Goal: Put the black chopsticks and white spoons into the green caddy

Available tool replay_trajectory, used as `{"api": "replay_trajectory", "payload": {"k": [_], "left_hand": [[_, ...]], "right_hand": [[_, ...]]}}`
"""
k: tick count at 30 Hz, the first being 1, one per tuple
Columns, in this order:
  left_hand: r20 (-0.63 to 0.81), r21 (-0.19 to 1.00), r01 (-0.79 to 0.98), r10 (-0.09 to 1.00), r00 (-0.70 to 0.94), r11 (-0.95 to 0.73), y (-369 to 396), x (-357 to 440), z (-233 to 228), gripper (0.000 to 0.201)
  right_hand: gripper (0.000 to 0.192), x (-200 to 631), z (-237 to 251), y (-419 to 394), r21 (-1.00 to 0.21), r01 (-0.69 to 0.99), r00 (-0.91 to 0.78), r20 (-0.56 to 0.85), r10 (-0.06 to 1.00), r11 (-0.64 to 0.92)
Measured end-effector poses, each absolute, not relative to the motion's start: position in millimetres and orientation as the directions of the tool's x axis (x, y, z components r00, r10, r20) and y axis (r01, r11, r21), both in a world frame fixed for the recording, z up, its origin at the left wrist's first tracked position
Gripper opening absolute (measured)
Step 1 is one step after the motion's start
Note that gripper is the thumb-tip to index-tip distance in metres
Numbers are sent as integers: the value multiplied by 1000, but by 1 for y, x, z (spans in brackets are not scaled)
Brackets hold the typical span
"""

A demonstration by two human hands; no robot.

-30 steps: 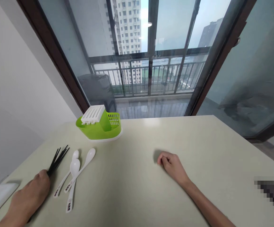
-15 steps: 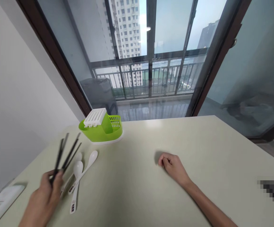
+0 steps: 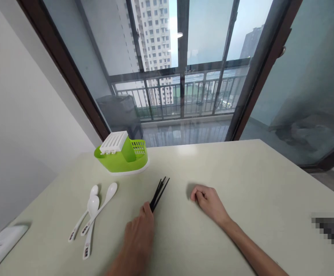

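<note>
Several black chopsticks [image 3: 159,194] show in the head view, grasped in the left hand [image 3: 139,232] near the middle of the desk [image 3: 236,165], their exposed ends pointing far and slightly right. To their right, the right hand [image 3: 209,201] is curled into a fist on the desk. Three white spoons [image 3: 93,206] lie crossed on the left. Beyond them, toward the far edge, stands a green caddy [image 3: 121,164] with a slotted white top [image 3: 114,142].
</note>
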State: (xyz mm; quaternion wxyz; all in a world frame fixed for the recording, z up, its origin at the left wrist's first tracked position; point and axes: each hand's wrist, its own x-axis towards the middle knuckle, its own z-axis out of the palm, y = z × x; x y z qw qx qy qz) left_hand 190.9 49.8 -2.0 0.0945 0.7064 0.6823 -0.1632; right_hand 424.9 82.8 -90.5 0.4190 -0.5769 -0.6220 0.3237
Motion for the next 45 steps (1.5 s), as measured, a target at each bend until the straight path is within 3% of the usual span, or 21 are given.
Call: {"api": "replay_trajectory", "payload": {"k": [8, 15, 19, 22, 24, 28, 31, 40, 45], "left_hand": [[-356, -202, 974, 934, 26, -104, 50, 195, 4, 35], [-318, -95, 990, 945, 70, -106, 43, 178, 6, 35], [-52, -78, 996, 998, 43, -47, 48, 135, 5, 47], [157, -191, 979, 987, -37, 68, 54, 91, 3, 62], [190, -252, 956, 976, -106, 152, 56, 65, 1, 67], [122, -332, 908, 966, -229, 257, 60, 33, 0, 67], [86, -353, 902, 969, -233, 249, 64, 24, -2, 62], [-153, -205, 963, 966, -209, 176, 78, 54, -2, 47], [-189, -176, 980, 974, -123, 89, 76, 77, -3, 41]], "right_hand": [[32, 424, -89, 81, -889, 442, 19, 141, 990, 118], [31, 425, -87, 79, -894, 434, 22, 131, 991, 109], [31, 425, -88, 78, -896, 432, 26, 124, 992, 101], [31, 426, -89, 78, -895, 434, 25, 120, 992, 98], [31, 426, -89, 78, -894, 436, 23, 121, 992, 99], [32, 427, -88, 77, -893, 438, 18, 126, 992, 106], [32, 427, -87, 76, -894, 436, 24, 124, 992, 102], [32, 427, -87, 76, -896, 435, 31, 119, 992, 94], [32, 427, -88, 78, -896, 432, 26, 122, 992, 99]]}}
